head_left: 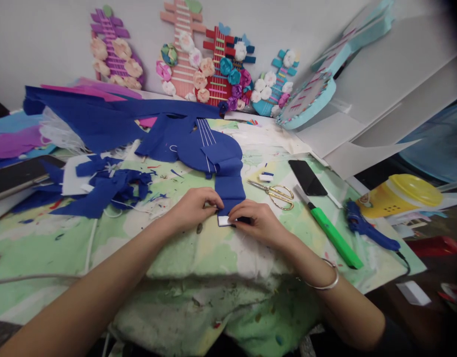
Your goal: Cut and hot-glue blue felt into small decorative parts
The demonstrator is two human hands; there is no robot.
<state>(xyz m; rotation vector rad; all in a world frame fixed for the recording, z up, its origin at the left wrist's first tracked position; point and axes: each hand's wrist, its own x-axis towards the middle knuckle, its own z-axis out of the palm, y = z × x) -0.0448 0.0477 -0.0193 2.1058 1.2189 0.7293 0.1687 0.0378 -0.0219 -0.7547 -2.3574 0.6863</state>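
Note:
A blue strip of paper or fabric (229,187) runs toward me from a blue guitar-shaped piece (209,148) with white strings. My left hand (199,206) pinches the strip's left edge near its close end. From the right, my right hand (260,223) is closed with thumb and fingers on a small white rectangular piece (223,220) lying on the strip's end. The fingertips partly cover that white piece. Gold-handled scissors (275,192) lie just beyond my right hand.
At right are a green utility knife (334,235), a black phone (307,177), a blue glue gun (370,228) and a yellow-lidded tub (403,196). Blue scraps (120,188) lie at left. Several decorated guitar shapes (217,64) lean on the wall behind.

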